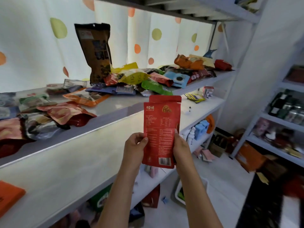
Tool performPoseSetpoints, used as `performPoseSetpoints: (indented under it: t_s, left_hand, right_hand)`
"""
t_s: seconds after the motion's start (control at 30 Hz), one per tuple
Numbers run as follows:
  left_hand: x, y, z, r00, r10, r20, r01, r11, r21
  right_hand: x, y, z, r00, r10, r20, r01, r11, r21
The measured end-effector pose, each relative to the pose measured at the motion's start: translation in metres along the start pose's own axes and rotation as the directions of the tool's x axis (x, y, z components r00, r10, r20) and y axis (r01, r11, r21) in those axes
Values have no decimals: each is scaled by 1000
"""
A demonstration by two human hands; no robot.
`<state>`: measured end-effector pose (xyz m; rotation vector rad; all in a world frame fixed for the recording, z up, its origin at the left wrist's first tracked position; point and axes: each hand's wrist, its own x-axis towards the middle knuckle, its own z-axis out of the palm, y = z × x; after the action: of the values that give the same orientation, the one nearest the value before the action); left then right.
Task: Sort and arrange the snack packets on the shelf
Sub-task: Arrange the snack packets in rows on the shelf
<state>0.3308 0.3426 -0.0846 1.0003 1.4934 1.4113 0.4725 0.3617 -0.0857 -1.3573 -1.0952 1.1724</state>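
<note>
I hold a flat red snack packet upright in front of the shelf, its printed back and barcode facing me. My left hand pinches its lower left edge with thumb on the front. My right hand grips its lower right edge. On the white upper shelf lie several loose packets in a heap, and a tall dark brown packet stands upright against the dotted curtain. More packets lie spread at the shelf's left end.
An orange and red pile sits at the shelf's far right. The lower shelf carries a small yellow packet and a little carton. An orange box lies at lower left. Another stocked rack stands on the right.
</note>
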Motion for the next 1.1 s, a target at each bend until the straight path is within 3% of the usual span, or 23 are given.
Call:
performPoseSetpoints:
  t_s: [0.2,0.33,0.57,0.97,1.1]
  left_hand:
    - [-15,-16,10,999,-24,-21,24,1000,-1]
    - [-20,-21,17,999,-4,-43,3,1000,-25]
    - [-24,-23,28,998,9,-61,-12,999,-46]
    - [-24,-28,32,998,33,-57,-33,999,11]
    - [-25,-30,36,997,38,69,-44,995,92]
  right_hand:
    - [-7,16,-21,995,46,-85,-50,998,-40]
    - [-11,22,-29,989,46,-139,-43,999,25]
    - [-16,27,-37,994,9,-108,5,991,131]
    - [-19,35,-41,993,67,-95,-44,973,225]
    - [-23,33,-43,997,49,-65,-28,957,288]
